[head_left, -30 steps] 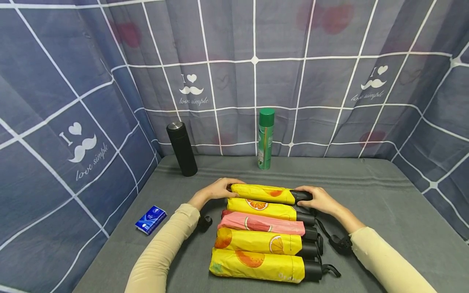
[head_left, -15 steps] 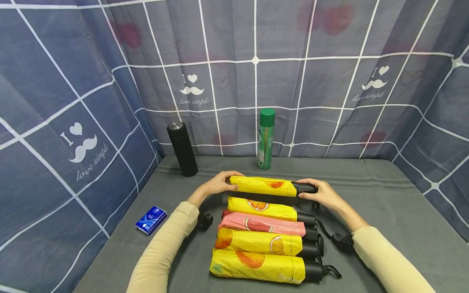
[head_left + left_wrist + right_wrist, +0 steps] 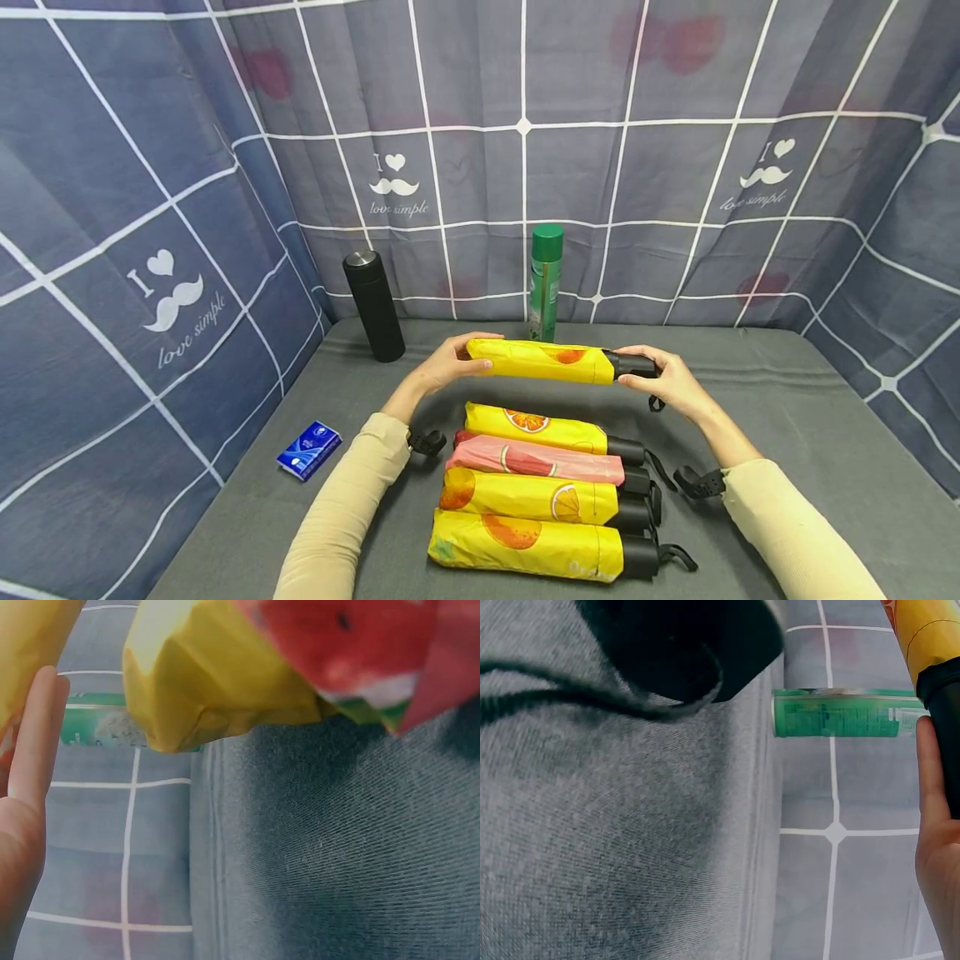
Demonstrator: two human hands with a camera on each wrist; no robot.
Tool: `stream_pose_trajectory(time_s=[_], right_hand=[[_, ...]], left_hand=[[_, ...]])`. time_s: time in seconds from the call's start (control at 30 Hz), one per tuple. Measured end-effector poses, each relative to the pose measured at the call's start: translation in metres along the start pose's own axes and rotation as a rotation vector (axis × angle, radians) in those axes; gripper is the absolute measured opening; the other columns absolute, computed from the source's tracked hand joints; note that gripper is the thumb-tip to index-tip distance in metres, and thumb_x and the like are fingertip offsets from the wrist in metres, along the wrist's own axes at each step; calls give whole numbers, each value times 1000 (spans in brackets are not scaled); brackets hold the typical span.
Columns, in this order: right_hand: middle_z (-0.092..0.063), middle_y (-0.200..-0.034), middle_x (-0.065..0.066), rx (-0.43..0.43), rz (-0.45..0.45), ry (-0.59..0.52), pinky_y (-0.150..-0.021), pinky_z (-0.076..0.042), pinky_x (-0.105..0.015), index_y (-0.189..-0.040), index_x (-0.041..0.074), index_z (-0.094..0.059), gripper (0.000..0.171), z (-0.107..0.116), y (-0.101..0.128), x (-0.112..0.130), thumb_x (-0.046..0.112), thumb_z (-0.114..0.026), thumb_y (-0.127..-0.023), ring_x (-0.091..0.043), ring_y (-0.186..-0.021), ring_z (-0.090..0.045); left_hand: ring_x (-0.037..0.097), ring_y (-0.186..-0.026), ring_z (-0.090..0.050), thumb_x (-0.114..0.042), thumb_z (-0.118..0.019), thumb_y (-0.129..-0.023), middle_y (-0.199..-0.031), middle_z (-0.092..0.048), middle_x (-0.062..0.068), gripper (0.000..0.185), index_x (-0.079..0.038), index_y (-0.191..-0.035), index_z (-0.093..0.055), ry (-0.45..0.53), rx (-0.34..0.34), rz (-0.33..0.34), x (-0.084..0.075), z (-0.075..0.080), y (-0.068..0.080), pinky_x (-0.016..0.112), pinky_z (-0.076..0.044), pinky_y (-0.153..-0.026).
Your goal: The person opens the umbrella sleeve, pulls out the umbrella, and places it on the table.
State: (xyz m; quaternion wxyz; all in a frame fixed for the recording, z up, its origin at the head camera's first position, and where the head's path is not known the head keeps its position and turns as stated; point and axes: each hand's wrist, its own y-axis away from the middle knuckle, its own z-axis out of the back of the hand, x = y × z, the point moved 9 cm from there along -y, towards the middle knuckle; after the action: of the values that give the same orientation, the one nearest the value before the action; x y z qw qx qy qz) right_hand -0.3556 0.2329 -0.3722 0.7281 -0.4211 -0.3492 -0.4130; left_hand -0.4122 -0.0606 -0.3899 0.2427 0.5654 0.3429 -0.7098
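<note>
Left hand [image 3: 442, 367]: grips the umbrella [image 3: 542, 362] at its tip end.
Right hand [image 3: 663, 383]: grasps its black handle.
Advice: keep it level, clear of the row [image 3: 536, 487] below.

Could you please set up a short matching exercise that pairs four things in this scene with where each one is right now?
Things:
1. lifted yellow umbrella
2. pink umbrella
3. black flask
4. blue tissue pack

Places:
A. flat on the grey cloth, left of the person's left sleeve
B. upright at the back, left of the green spray can
C. in the air, the left hand at its cloth end and the right hand on its black handle
D. lying in the row on the table, between two yellow umbrellas

Pairs: 1-C, 2-D, 3-B, 4-A
</note>
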Motion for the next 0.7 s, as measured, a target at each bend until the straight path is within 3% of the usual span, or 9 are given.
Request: stream_pose_trajectory(time_s=[0.1, 0.37, 0.7], right_hand=[[-67, -90, 3, -10, -6, -29, -63, -51, -24, -123, -2, -58, 44, 3, 0, -11, 6, -73, -83, -7, -73, -60], [-66, -96, 3, -32, 6, -48, -65, -51, -23, -124, -3, -57, 44, 12, 1, -14, 4, -72, -83, -9, -77, -61], [-64, -96, 8, -51, 28, -20, -64, -50, -20, -121, -11, -54, 42, 20, 5, 7, -4, -70, -82, -5, -75, -59]], left_hand=[[25, -101, -59, 0, -62, -89, -116, -58, 15, 50, 4, -137, -45, 3, -3, -16, -2, 1, 4, 48, -48, -86], [23, -100, -59, 1, -60, -91, -114, -59, 12, 47, 7, -135, -45, -12, -55, -59, -6, 13, 13, 58, -42, -87], [20, -101, -59, -1, -62, -90, -117, -59, 10, 48, 4, -136, -46, -16, -134, -89, -7, 37, 26, 38, -50, -85]])
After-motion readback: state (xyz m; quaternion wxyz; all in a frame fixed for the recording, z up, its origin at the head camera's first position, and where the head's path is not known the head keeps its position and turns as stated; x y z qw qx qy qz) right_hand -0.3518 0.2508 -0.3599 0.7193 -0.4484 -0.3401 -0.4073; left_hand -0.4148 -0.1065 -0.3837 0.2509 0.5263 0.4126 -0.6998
